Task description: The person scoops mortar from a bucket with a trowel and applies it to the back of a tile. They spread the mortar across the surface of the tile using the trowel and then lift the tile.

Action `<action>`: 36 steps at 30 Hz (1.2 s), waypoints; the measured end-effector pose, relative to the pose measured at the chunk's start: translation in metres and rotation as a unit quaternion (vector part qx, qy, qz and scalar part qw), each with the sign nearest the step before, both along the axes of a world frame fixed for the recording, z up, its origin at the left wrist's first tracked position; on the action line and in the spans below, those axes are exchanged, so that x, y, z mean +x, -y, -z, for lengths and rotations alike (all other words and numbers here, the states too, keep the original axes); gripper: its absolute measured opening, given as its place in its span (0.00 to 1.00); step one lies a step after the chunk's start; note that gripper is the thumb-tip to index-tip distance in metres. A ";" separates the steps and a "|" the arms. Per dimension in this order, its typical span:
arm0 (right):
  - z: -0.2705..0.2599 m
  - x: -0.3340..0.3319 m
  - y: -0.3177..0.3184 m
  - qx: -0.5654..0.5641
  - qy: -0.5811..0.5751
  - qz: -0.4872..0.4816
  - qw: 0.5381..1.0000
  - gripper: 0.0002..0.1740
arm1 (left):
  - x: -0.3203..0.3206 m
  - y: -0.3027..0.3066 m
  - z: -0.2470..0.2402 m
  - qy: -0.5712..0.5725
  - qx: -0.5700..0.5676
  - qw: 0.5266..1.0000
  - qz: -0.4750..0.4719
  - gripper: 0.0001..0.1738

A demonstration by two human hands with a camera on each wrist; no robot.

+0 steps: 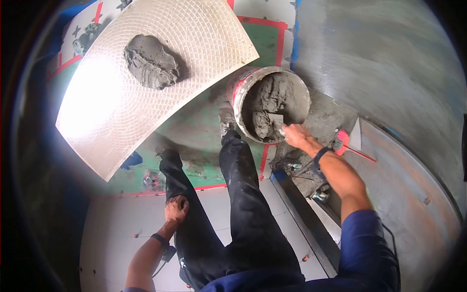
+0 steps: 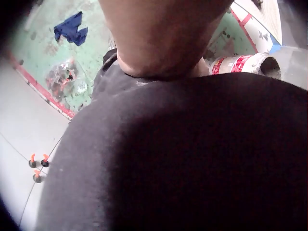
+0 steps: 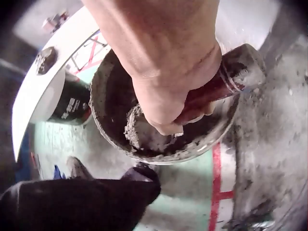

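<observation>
My right hand point(image 1: 297, 136) grips the dark red handle point(image 3: 207, 98) of a trowel inside the bucket point(image 3: 166, 158). In the head view the trowel's pale blade point(image 1: 276, 118) shows beside a lump of grey mortar point(image 1: 262, 124). More mortar clings along the bucket's inner wall. Below, my left hand point(image 1: 176, 209) rests on the left trouser leg near the knee; its fingers are mostly hidden in the left wrist view. Ahead, a mound of mortar point(image 1: 152, 62) sits on the back of a large ridged tile point(image 1: 204, 48).
The tile's near edge reaches close to the bucket. A pink-headed brush point(image 1: 343, 138) and small tools lie right of the bucket, by a dark metal bar point(image 1: 306, 219). A blue cloth point(image 2: 71, 30) and a plastic bag point(image 2: 65, 79) lie on the green floor.
</observation>
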State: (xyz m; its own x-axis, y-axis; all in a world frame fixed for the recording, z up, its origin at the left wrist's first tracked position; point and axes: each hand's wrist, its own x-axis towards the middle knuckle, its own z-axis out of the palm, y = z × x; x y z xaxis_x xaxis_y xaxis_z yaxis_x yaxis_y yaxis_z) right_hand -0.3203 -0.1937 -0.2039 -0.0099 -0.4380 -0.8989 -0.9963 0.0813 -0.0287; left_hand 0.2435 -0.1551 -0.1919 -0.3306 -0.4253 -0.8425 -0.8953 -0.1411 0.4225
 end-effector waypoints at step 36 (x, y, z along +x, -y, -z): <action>0.048 0.066 -0.042 -0.056 0.215 0.636 0.739 0.08 | 0.006 0.040 -0.015 0.038 -0.034 0.999 0.016 0.16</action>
State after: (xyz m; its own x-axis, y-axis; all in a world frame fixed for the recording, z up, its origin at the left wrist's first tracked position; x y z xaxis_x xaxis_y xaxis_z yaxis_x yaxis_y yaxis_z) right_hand -0.2539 -0.1521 -0.2524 -0.2024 -0.3918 -0.8975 -0.0120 0.9174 -0.3978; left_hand 0.2491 -0.1954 -0.1769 -0.2814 -0.4731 -0.8349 -0.9286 -0.0849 0.3611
